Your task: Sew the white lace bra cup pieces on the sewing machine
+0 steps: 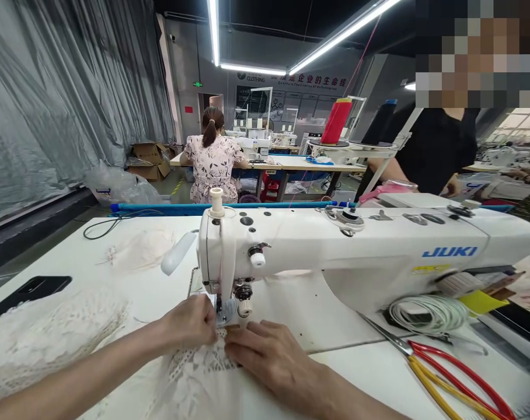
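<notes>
A white JUKI sewing machine [361,245] stands on the white table [326,326]. White lace fabric [195,373] lies under its presser foot [223,312]. My left hand [190,324] rests on the lace just left of the foot, fingers curled and pinching the fabric. To the right of the foot my right hand [269,353] lies flat on the lace, fingers pressed together and pointing at the needle. More lace [41,338] is heaped at the left.
A black phone [28,291] lies at the table's left edge. Red-and-yellow-handled scissors [444,367] and a coil of white cord [426,312] lie at the right. A red thread cone [336,119] stands behind. One person sits at a far table; another stands at the right.
</notes>
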`<state>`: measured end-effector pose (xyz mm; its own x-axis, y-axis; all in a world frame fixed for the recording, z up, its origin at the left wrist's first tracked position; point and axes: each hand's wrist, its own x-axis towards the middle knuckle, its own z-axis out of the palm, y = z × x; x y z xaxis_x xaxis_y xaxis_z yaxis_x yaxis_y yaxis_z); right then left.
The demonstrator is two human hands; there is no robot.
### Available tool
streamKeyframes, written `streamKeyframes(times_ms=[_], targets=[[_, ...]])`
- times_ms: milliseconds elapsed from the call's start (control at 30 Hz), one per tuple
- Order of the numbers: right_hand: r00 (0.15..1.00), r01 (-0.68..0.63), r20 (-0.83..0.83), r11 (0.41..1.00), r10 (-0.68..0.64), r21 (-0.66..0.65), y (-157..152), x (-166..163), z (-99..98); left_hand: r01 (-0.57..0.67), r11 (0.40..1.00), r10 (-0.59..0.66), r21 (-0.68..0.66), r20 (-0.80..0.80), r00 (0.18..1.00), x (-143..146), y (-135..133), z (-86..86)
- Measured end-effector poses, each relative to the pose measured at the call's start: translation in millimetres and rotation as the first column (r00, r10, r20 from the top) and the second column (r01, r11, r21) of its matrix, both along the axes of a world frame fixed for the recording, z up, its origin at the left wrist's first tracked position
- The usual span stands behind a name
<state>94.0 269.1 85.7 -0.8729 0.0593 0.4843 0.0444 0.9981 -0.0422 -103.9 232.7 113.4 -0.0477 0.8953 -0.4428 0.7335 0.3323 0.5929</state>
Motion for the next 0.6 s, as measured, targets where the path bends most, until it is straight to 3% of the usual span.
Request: streamKeyframes(times_ms=[333,467,600], targets=[[1.0,0.011,0.005,0.998,-0.011,0.063,-1.5,-4.5,-4.9,0.085,0.996,-0.084,0.019,-0.047,0.995,-13.1,3.3,-4.6],[1.0,0.008,0.023,0.999,-0.008,0.031,-0.1,-7.3,-4.5,0.099,0.993,-0.083,0.064,-0.211,0.974,-30.7,10.5,6.2],[0.999,0.014,0.032,1.0,-0.013,-0.021,0.1,-8.9,-6.3,0.069,0.977,0.017,0.201,-0.396,0.918,-30.2,-4.4,11.2]])
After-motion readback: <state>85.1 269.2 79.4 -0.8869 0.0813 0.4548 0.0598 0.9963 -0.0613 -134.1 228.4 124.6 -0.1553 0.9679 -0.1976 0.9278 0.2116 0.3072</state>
